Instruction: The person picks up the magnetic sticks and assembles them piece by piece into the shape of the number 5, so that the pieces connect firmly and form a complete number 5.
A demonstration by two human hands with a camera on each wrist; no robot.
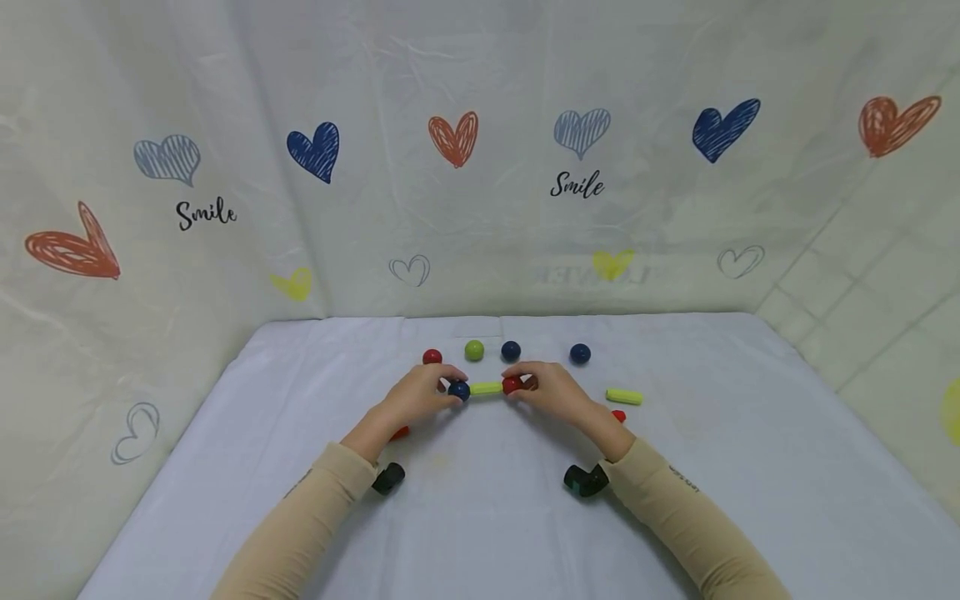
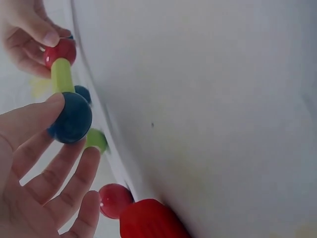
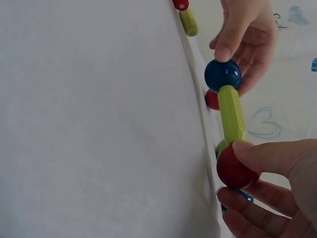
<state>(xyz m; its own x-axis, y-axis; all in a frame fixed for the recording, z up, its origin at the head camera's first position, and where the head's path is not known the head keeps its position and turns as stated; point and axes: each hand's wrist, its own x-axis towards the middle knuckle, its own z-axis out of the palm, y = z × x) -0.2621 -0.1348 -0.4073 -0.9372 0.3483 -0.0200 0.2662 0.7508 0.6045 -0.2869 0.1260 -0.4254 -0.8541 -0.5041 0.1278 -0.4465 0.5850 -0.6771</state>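
Observation:
A yellow-green rod [image 1: 486, 388] joins a dark blue ball [image 1: 459, 391] at its left end and a red ball [image 1: 512, 384] at its right end. My left hand [image 1: 420, 395] pinches the blue ball between thumb and fingers; the left wrist view shows this blue ball [image 2: 73, 118] near the thumb tip. With thumb and fingers, my right hand [image 1: 551, 390] grips the red ball, and in the right wrist view the thumb lies on that red ball [image 3: 235, 167]. The rod [image 3: 231, 113] runs straight between both hands.
Behind the hands lie a red ball [image 1: 432, 357], a green ball [image 1: 474, 350] and two blue balls [image 1: 511, 351] [image 1: 580, 354]. A yellow-green rod [image 1: 624, 397] is at the right. Dark curved pieces [image 1: 389, 478] [image 1: 586, 481] lie by both forearms, and red pieces [image 1: 401, 433] [image 1: 618, 416] are partly hidden.

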